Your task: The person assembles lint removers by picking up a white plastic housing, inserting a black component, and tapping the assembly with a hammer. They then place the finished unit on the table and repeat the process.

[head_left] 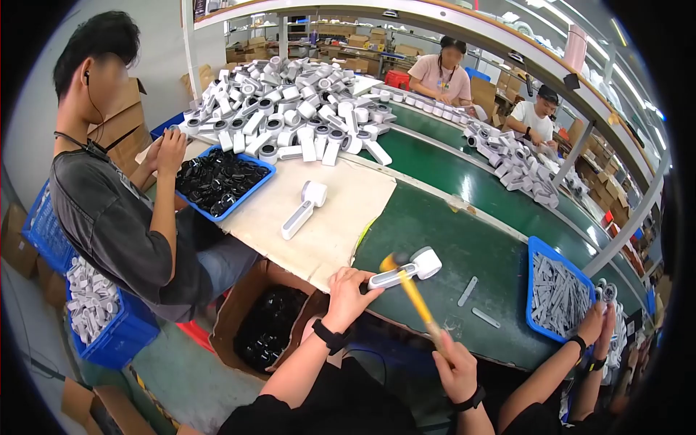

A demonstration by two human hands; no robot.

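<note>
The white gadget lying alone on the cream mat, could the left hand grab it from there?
Probably yes: the left hand would leave the white part it holds; the lone white gadget lies beyond on the cream mat, nothing between.

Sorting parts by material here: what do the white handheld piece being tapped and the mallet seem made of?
White piece: probably moulded plastic, with a smooth matte shell and a uniform colour. Mallet: the yellow handle looks like plastic or fibreglass; the head is motion-blurred, so possibly rubber, but I can't tell.
</note>
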